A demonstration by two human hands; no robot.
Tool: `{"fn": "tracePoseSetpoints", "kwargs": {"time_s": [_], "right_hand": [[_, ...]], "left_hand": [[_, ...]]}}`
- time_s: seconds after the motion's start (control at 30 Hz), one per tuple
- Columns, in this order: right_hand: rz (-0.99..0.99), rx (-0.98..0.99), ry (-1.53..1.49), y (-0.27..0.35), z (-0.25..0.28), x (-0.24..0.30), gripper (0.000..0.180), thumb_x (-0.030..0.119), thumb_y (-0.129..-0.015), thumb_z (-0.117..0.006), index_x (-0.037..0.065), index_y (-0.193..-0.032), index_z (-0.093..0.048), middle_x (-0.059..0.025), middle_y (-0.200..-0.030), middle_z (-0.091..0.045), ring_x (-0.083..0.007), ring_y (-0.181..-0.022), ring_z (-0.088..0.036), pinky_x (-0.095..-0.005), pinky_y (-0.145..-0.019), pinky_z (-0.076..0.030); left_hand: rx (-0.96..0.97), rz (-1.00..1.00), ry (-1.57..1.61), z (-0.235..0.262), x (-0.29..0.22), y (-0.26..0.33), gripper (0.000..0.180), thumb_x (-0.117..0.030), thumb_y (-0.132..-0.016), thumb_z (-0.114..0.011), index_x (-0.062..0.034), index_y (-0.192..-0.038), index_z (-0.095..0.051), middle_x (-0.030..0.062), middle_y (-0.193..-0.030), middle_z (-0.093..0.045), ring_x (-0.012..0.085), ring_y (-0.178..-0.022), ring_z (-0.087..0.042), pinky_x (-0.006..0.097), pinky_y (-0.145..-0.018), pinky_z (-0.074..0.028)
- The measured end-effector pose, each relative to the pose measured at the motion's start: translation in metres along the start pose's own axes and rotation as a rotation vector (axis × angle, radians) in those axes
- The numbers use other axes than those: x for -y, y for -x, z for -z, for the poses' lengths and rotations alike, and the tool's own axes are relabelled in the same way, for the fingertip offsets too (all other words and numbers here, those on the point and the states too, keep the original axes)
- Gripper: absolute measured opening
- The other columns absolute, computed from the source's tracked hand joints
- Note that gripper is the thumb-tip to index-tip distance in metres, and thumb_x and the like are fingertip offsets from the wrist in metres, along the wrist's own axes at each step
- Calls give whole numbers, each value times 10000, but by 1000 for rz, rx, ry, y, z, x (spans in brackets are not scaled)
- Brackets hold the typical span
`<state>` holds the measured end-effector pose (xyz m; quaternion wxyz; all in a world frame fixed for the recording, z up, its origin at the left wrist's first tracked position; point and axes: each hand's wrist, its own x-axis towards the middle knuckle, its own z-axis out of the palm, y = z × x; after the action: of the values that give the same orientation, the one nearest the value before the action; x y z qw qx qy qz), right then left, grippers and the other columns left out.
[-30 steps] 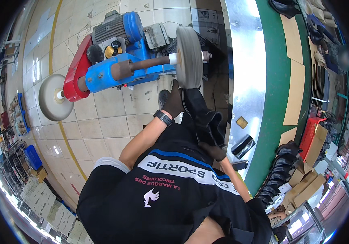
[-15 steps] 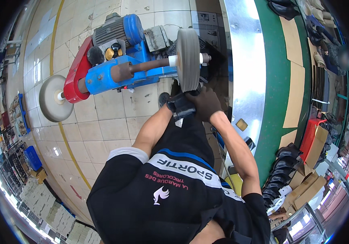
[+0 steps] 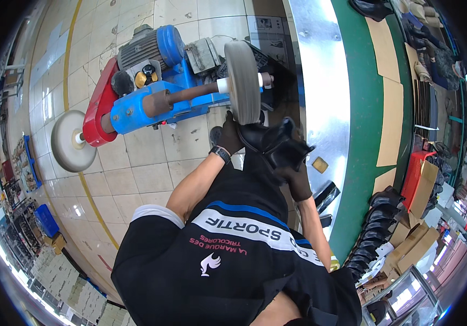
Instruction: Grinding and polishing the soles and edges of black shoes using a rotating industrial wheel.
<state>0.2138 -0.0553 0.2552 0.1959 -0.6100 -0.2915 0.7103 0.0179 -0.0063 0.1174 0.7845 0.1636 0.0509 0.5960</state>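
Observation:
A black leather boot (image 3: 278,145) lies crosswise between my two gloved hands, below the grey buffing wheel (image 3: 243,81). Its toe end is up against the wheel's lower edge; whether it touches cannot be made out. My left hand (image 3: 230,137), in a dark glove, is closed at the toe end, partly hidden by the wheel and boot. On the other end, my right hand (image 3: 297,183) grips the boot's shaft from below, its fingers wrapped round it. The wheel sits on the shaft of a blue polishing machine (image 3: 127,115).
A second pale wheel (image 3: 70,146) is at the machine's left end, beside a red belt guard (image 3: 96,106). On my right runs a metal-edged bench (image 3: 328,81) with a green top. A small tan block (image 3: 320,164) lies on it; several black boots (image 3: 375,228) stand farther along.
The boot has been turned crosswise and shows more of its length. My right hand has moved down and right, away from the wheel. My left hand has shifted slightly left.

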Motion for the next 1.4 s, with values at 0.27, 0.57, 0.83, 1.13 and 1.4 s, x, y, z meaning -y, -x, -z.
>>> {"fn": "tracePoseSetpoints", "kwargs": {"time_s": [0.27, 0.57, 0.83, 1.13, 1.4], "right_hand": [[-298, -30, -803, -50, -24, -10, 460, 369, -829, -524, 108, -1203, -461, -116, -1153, -532, -263, -1066, -514, -539, -855, -440], [-132, 152, -666, -76, -56, -38, 442, 416, -884, -417, 107, -1195, -470, -101, -1147, -542, -301, -1075, -501, -594, -877, -379], [394, 45, 77, -72, -70, -94, 595, 431, -795, -578, 93, -1245, -387, -82, -1188, -517, -248, -1046, -527, -411, -893, -432], [753, -173, 972, -42, -99, 15, 409, 335, -711, -704, 95, -1024, -595, -45, -1048, -608, -178, -972, -566, -312, -883, -444], [233, 112, -242, -38, -47, -42, 296, 290, -806, -596, 57, -988, -600, -90, -936, -629, -179, -845, -593, -307, -759, -483]], "left_hand": [[-855, -26, -1072, 52, -17, 32, 364, -316, -896, -415, -32, -1088, -538, 117, -1038, -585, 228, -949, -548, 358, -832, -421], [-595, -346, -2281, -52, -95, -39, 163, -203, -782, -589, -47, -739, -609, 123, -710, -598, 275, -644, -596, 365, -512, -461], [90, -323, -2192, -121, -58, -94, 213, -231, -753, -602, -60, -625, -616, 110, -568, -573, 261, -549, -580, 362, -492, -465], [1149, -99, -1822, -131, -23, -121, 197, -241, -718, -564, -79, -611, -601, 122, -596, -576, 281, -567, -584, 391, -491, -467], [1837, -267, -1627, -150, -42, -17, 139, -159, -675, -619, -52, -763, -604, 104, -783, -561, 273, -726, -580, 375, -588, -478]]}}
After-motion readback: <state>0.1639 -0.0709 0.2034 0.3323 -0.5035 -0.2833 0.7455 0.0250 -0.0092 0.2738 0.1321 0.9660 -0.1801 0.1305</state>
